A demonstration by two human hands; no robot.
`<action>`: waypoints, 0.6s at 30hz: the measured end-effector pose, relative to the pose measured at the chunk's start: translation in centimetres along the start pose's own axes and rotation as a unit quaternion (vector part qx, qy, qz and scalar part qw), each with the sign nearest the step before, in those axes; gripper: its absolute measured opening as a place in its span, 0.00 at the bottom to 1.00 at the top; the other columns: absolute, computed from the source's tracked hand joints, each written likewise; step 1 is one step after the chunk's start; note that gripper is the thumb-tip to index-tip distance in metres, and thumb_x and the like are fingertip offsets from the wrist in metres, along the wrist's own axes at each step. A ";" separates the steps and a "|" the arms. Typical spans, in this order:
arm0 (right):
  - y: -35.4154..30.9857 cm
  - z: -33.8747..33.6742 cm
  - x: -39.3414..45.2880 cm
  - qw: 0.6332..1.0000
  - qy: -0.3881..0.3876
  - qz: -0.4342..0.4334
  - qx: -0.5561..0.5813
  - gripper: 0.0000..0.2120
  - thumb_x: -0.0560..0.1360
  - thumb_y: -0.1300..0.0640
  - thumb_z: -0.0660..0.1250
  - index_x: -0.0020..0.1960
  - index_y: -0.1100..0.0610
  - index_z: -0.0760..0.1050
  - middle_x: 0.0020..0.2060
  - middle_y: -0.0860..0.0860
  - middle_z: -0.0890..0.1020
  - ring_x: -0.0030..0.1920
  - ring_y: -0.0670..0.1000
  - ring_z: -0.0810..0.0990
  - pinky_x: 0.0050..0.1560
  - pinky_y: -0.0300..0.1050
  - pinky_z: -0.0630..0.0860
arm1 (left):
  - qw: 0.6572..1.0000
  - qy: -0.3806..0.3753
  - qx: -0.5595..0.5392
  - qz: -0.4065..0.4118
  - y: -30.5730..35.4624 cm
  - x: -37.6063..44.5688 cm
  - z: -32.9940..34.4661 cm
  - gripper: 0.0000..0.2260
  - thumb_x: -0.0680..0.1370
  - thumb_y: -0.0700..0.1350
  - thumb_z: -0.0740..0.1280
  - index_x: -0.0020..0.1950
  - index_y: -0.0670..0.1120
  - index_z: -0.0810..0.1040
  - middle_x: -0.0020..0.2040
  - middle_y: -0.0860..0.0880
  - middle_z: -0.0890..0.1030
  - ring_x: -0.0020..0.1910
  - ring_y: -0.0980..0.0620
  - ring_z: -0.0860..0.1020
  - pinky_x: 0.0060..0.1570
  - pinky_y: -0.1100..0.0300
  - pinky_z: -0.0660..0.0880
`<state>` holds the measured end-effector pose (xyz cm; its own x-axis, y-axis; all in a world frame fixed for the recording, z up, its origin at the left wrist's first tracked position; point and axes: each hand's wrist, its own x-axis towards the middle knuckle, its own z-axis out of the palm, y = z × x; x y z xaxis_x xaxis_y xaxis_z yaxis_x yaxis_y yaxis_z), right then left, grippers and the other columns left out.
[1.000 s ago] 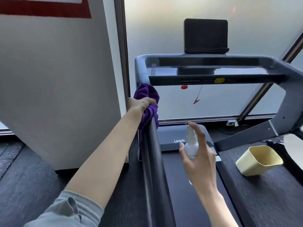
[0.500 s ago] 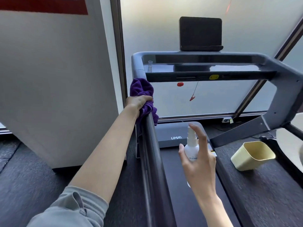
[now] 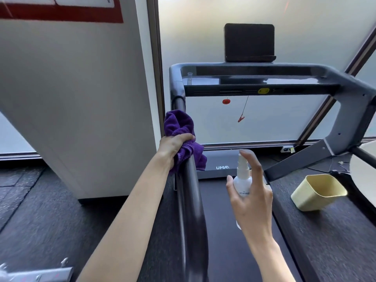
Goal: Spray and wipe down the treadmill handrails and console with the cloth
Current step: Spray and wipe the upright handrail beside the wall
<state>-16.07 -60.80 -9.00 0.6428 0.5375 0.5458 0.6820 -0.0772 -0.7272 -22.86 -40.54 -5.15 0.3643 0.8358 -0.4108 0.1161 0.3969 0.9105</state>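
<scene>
head cam | faces forward-down | close over left handrail (image 3: 191, 200) | console (image 3: 254, 86) farther ahead

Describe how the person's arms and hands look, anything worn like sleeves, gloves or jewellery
Both hands are bare: the left hand and the right hand show no gloves, and no rings or watch can be seen. Both forearms are uncovered and slim. No sleeve shows on either arm in this view; the upper arms lie outside the picture, so what is worn higher up cannot be told.
</scene>
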 end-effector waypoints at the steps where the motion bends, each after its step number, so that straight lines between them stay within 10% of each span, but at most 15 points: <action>1: -0.1 -0.3 -0.4 1.000 0.000 -0.001 0.003 0.31 0.73 0.64 0.70 0.68 0.40 0.65 0.43 0.41 0.76 0.34 0.37 0.73 0.35 0.23 0.66 | 1.000 -0.014 -0.013 -0.009 -0.5 -0.7 -0.2 0.15 0.67 0.44 0.78 0.50 0.43 0.80 0.44 0.44 0.84 0.37 0.48 0.82 0.38 0.60 0.79; 10: -1.4 -2.2 -3.7 0.999 -0.020 -0.023 0.014 0.31 0.72 0.65 0.72 0.67 0.43 0.65 0.48 0.36 0.75 0.31 0.39 0.72 0.35 0.29 0.67 | 0.988 -0.102 -0.098 -0.058 -4.7 -7.7 -1.5 0.23 0.69 0.46 0.77 0.61 0.40 0.79 0.53 0.40 0.83 0.45 0.43 0.81 0.59 0.48 0.78; 18: -1.9 -3.5 -6.0 0.998 -0.049 -0.026 0.035 0.30 0.73 0.63 0.71 0.68 0.41 0.65 0.44 0.40 0.76 0.30 0.37 0.71 0.35 0.29 0.65 | 0.996 -0.043 -0.060 0.044 -8.8 -15.5 -2.2 0.13 0.68 0.39 0.77 0.51 0.42 0.81 0.46 0.41 0.85 0.43 0.45 0.85 0.40 0.55 0.82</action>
<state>-19.95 -66.82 -9.42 0.5674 0.6193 0.5427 0.6856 0.0097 -0.7279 -31.56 -56.18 -6.94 0.4458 0.8361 -0.3196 -0.0289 0.3703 0.9285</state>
